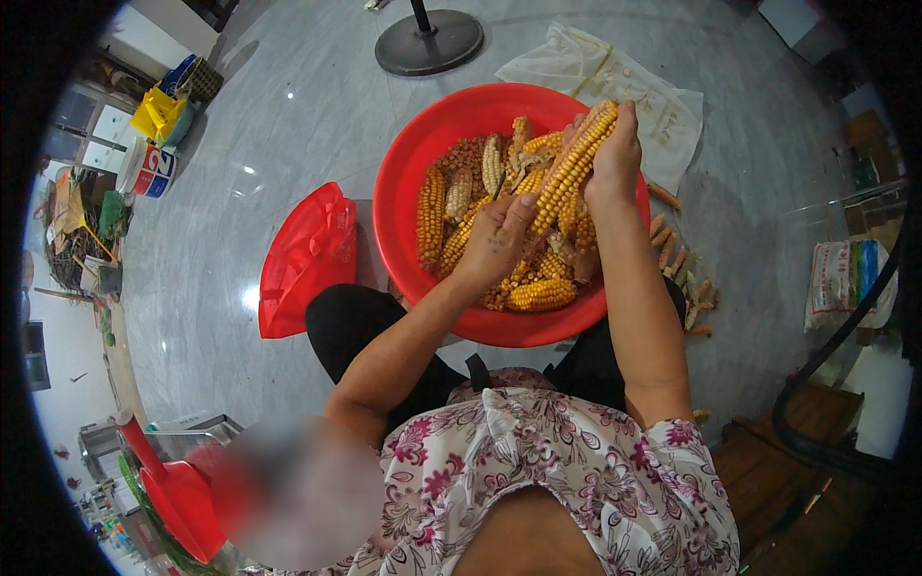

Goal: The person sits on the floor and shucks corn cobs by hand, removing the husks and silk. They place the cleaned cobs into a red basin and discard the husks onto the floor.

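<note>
My right hand [616, 162] holds the upper part of a large ear of yellow corn [576, 169], thumb on the right side and fingers behind it. At the lower end of that ear is my left hand [498, 234], back up, its thumb against the kernels. A thin dark thing sticks up beside the left fingers; what it is cannot be told. Both hands are over a red plastic basin [396, 216] between my knees. It holds several yellow ears, paler ears [492, 164], dry husk pieces and loose kernels [461, 153].
Bare corn cobs [677, 259] lie on the tiled floor right of the basin. A whitish plastic sack [666, 93] lies behind it, near a round black stand base [430, 45]. Left is a red bag [310, 263]; farther off stands a white bucket [148, 169]. A printed sack [843, 281] sits far right.
</note>
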`<state>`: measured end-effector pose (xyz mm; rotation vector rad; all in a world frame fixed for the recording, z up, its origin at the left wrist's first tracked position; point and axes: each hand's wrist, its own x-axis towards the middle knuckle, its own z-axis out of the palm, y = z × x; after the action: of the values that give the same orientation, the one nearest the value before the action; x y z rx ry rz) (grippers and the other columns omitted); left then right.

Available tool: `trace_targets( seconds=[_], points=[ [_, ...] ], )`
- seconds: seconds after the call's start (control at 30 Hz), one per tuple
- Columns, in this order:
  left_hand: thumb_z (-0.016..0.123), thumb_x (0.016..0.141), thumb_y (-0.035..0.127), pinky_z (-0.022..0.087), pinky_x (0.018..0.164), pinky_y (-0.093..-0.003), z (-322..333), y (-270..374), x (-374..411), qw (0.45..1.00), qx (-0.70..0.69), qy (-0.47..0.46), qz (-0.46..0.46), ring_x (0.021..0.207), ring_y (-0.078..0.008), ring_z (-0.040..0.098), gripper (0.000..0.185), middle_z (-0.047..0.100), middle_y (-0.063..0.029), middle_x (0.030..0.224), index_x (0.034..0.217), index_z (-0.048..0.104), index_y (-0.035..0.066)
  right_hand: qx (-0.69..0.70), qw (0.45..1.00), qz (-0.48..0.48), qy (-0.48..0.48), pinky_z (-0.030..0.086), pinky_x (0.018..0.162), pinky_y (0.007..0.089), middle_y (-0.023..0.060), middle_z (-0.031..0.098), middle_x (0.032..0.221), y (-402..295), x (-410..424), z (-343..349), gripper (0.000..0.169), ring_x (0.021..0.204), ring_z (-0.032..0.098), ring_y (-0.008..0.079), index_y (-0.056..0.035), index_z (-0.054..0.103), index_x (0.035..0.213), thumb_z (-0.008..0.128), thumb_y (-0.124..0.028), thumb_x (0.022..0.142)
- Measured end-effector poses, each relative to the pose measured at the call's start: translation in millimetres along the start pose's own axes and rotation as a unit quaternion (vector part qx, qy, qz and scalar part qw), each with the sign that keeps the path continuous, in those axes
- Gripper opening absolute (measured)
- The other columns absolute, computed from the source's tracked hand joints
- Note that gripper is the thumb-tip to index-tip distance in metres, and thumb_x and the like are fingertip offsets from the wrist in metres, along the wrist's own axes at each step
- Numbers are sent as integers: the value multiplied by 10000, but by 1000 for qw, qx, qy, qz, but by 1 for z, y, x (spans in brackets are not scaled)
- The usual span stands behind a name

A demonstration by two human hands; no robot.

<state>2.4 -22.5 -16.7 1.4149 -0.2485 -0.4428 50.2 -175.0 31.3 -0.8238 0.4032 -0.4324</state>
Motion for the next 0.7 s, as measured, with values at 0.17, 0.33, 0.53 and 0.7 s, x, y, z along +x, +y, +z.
trace_targets(
  seconds=[0.17,0.33,0.53,0.7],
  points=[
    [404,963,311,347,492,-227,-2,-7,1,999,-41,-18,-4,568,-47,391,375,452,46,627,788,548,12,-4,1000,5,-4,468,538,306,74,496,649,-2,-2,2,394,552,511,190,-69,441,803,332,-428,925],
    [372,948,406,460,565,-255,6,24,-3,982,-158,-3,-107,676,-139,569,430,599,-69,833,1056,519,16,7,1000,12,14,474,541,309,74,510,661,-1,-3,3,405,572,530,188,-74,451,807,323,-439,928],
    [418,903,473,458,745,-381,-24,31,11,956,-266,24,-122,917,-193,559,403,565,-71,1003,1046,506,107,-11,1000,-19,6,487,576,313,62,561,728,1,7,-6,359,657,568,185,-60,497,851,427,-406,920],
    [409,906,458,412,872,-446,-41,51,15,904,-405,45,-130,1034,-263,530,387,553,-105,1067,1047,485,106,-72,997,-19,14,490,568,302,48,564,743,-3,-1,-4,341,680,576,170,-64,507,854,471,-399,909]
  ],
)
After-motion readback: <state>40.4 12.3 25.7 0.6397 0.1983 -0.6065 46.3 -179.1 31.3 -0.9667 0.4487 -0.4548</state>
